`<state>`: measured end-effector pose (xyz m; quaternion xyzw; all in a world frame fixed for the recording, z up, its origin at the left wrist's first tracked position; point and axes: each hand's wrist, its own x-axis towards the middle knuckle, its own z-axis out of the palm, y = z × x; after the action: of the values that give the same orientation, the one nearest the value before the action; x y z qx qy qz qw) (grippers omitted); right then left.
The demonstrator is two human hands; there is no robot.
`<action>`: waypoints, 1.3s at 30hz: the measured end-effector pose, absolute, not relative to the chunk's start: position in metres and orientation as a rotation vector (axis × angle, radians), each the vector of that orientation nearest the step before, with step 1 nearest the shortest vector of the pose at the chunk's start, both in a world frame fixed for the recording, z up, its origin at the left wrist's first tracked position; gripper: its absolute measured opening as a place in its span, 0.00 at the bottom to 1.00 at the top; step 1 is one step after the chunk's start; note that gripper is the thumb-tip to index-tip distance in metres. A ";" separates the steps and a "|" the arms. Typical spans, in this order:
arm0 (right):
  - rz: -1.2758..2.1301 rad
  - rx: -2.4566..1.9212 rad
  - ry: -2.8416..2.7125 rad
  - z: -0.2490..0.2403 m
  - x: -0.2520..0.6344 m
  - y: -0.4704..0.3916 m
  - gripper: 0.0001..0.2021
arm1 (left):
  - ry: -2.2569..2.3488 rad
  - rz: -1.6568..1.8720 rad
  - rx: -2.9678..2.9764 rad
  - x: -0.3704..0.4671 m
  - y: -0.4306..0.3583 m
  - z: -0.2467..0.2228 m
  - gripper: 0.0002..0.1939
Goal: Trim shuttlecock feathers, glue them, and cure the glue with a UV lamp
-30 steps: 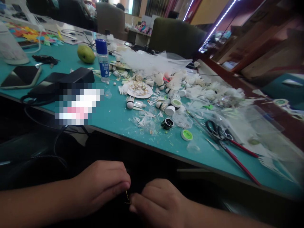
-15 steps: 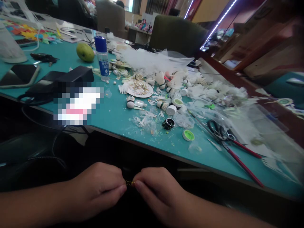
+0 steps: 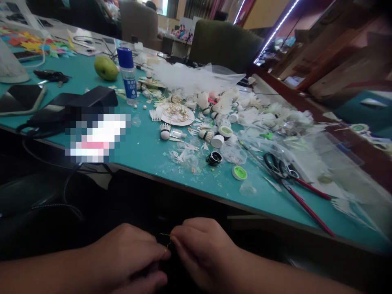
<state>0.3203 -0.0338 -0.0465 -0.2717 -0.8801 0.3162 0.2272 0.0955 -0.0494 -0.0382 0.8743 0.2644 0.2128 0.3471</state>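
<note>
A thin, twisted gold wire [image 3: 168,241] shows in the gap between my two hands, over the dark space below the table edge. My right hand [image 3: 206,247] is closed, pinching the wire between thumb and index finger. One crinkled strand points left from the pinch and another bends down. My left hand [image 3: 130,257] lies just to the left, its index fingertip at the lower strand. The left thumb sits lower, apart from that fingertip. Whatever part of the wire is inside the right fingers is hidden.
The teal tabletop [image 3: 137,153] holds a glue bottle [image 3: 127,77], a green mango [image 3: 105,68] and a white plate [image 3: 186,121] of gold pieces. Several shuttlecocks [image 3: 165,131] and feather scraps lie about. Red-handled pliers [image 3: 309,208] and black-handled scissors [image 3: 272,163] rest at the right.
My left hand has shifted down, and its thumb has come away from the index finger. Two wire strands now stick out from my right pinch. The view has moved slightly.
</note>
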 end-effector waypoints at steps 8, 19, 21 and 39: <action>0.722 -0.590 -2.602 -0.054 0.319 -0.037 0.09 | 0.717 0.689 2.558 0.091 -0.053 -0.038 0.13; 0.701 -0.471 -2.539 -0.044 0.321 -0.039 0.16 | 0.951 0.450 1.984 0.091 -0.035 -0.046 0.10; 0.807 -0.530 -2.492 -0.041 0.322 -0.037 0.15 | 0.802 0.503 2.057 0.089 -0.034 -0.044 0.13; 1.163 -0.880 -2.276 -0.036 0.321 -0.029 0.14 | 0.783 0.424 2.077 0.093 -0.043 -0.042 0.09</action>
<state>0.3211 -0.0285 -0.0364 -0.3178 -0.8219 0.4198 0.2174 0.0926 -0.0426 -0.0415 0.8312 0.3134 0.1695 0.4268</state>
